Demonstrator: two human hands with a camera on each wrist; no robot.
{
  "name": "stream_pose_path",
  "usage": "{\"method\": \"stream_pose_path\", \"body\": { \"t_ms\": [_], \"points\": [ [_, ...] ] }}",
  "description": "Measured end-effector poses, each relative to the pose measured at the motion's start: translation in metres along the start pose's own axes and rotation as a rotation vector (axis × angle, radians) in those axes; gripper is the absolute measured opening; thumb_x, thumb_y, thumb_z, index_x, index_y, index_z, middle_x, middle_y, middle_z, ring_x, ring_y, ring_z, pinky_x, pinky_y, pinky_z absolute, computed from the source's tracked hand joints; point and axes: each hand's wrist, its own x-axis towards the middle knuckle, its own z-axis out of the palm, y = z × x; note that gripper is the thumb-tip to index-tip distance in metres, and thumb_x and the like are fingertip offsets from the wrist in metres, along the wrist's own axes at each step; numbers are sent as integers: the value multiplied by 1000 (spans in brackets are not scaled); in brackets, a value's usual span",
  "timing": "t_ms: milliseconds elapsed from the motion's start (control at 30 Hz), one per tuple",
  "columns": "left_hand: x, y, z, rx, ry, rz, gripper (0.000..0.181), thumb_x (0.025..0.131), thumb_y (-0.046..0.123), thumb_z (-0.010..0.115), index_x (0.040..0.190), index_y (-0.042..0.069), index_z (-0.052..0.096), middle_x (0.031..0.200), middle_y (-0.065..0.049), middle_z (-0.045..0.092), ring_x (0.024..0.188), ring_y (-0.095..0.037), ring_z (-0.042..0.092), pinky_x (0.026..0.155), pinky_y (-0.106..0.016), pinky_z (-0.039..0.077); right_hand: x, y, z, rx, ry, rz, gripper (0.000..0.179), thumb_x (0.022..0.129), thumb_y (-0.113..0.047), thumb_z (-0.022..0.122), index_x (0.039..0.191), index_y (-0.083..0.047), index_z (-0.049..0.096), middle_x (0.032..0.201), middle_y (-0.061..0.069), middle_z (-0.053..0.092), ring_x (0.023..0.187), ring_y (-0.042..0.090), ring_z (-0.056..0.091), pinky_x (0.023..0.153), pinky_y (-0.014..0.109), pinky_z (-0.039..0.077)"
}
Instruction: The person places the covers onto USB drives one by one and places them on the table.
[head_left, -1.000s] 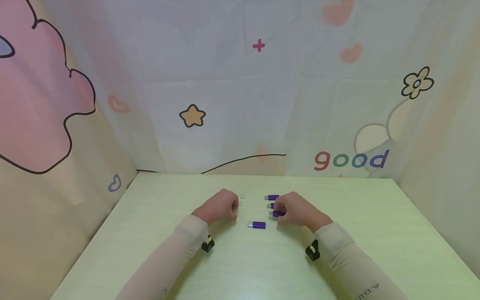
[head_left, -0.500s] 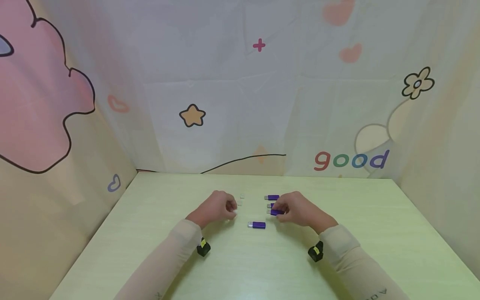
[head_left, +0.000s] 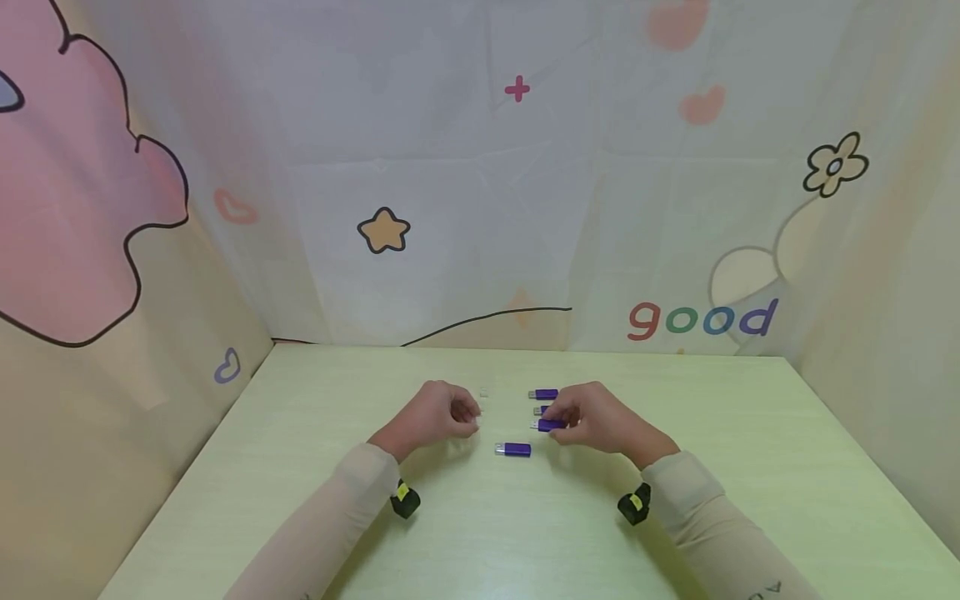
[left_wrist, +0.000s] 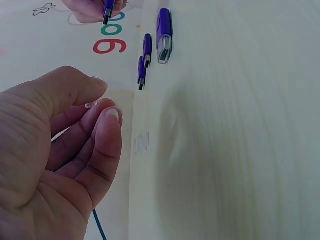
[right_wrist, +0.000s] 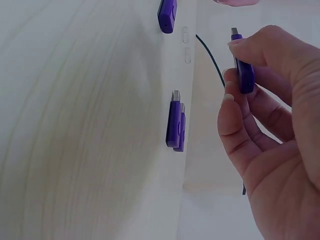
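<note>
My left hand (head_left: pixel 431 415) pinches a small clear cap (left_wrist: pixel 91 105) between thumb and fingertips, mostly covered by them. Across from it, my right hand (head_left: pixel 598 421) holds a purple USB stick (right_wrist: pixel 244 75) by its body, its bare metal plug pointing toward the left hand. Two more uncapped purple USB sticks, a far one (head_left: pixel 543 394) and a nearer one (head_left: pixel 540 411), lie by the right fingers. Between the hands and closer to me lies a purple USB stick with a clear cap on its plug (head_left: pixel 513 450). Loose clear caps (right_wrist: pixel 187 55) lie beside the left fingertips.
Everything lies on a pale wood-grain table (head_left: pixel 480 533). A printed curtain (head_left: pixel 465 167) with a star, hearts and the word "good" hangs behind its back edge and along both sides. Each wrist carries a small black camera, the left one (head_left: pixel 406 499) and the right one (head_left: pixel 634 505).
The USB stick in my right hand has shifted slightly left. My left hand has turned and its fingers show more openly around the cap. Both wrists have moved slightly outward.
</note>
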Motion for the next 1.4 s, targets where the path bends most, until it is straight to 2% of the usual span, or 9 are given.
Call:
{"method": "stream_pose_path", "body": {
  "t_ms": [333, 533, 767, 1100, 1400],
  "points": [
    [-3, 5, 5, -93, 10, -19, 7, 86, 10, 80, 92, 11, 78, 86, 2, 76, 79, -10, 68, 74, -24, 59, -4, -5, -3, 76, 8, -12, 17, 85, -13, 83, 102, -17, 82, 92, -6, 74, 78, 9, 66, 74, 24, 58],
    [-5, 9, 6, -118, 17, 1, 8, 85, 9, 81, 92, 12, 78, 87, 2, 75, 78, -10, 68, 74, -25, 58, -5, -6, -4, 99, 8, 2, 17, 85, -14, 84, 101, -19, 81, 93, -7, 75, 78, 11, 66, 74, 26, 58],
    [-7, 12, 8, -136, 27, 16, 9, 85, 10, 82, 93, 13, 79, 86, 3, 74, 78, -11, 66, 73, -24, 57, -4, -5, -2, 148, 21, -53, 18, 84, -10, 83, 99, -19, 80, 94, -4, 76, 78, 13, 65, 75, 32, 59],
    [-7, 14, 12, -203, 55, 55, 10, 85, 11, 83, 93, 14, 79, 86, 1, 75, 76, -13, 66, 71, -24, 58, -3, -6, 1, 204, 39, -69, 16, 85, -11, 83, 100, -15, 80, 94, 0, 77, 78, 14, 66, 77, 32, 61],
    [-6, 17, 16, -232, 34, 67, 9, 86, 16, 83, 93, 13, 81, 89, 0, 77, 76, -12, 67, 72, -25, 59, -2, -9, 5, 250, 53, -90, 20, 85, -7, 82, 104, -9, 80, 95, 6, 77, 76, 12, 64, 74, 28, 60]
  ]
}}
